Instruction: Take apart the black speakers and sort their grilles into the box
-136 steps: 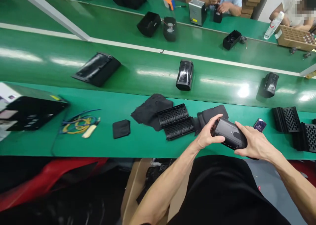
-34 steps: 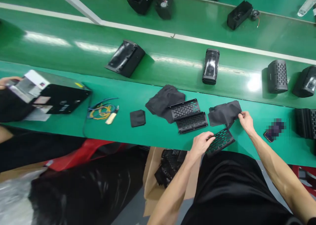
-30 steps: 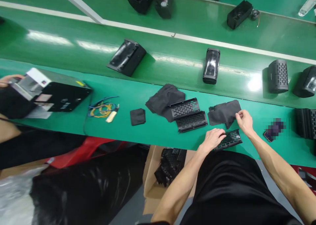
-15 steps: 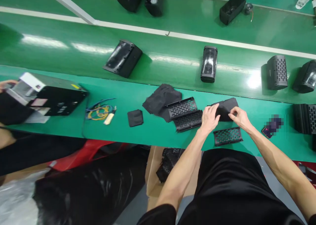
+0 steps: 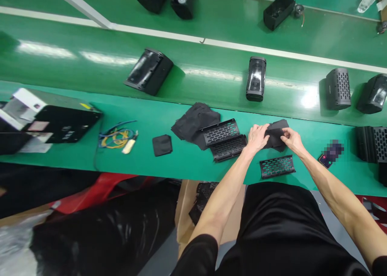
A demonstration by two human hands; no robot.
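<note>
Over the green bench, thin black fabric sheets (image 5: 275,132) lie between my two hands, one sheet lifted above the others. My left hand (image 5: 256,136) grips the left side, its thumb against the sheet and its other fingers bent over the edge. At the right edge, my right hand (image 5: 293,142) pinches the sheet between thumb and fingers. A curved black perforated grille (image 5: 277,167) lies just in front of the hands. Beside my left hand rest two more grilles, an upper grille (image 5: 220,132) and a lower grille (image 5: 229,148).
Left of the grilles lie a loose pile of black sheets (image 5: 193,120) and a small square stack (image 5: 162,145). Coiled cables (image 5: 117,139) and a black machine (image 5: 65,124) are farther left. A phone (image 5: 329,155) lies right. Speakers (image 5: 256,79) stand on the belt behind.
My hands have shifted the fabric, so a raised sheet now shows apart from those under it. The other person's hand by the machine has left the view. The view has turned slightly right.
</note>
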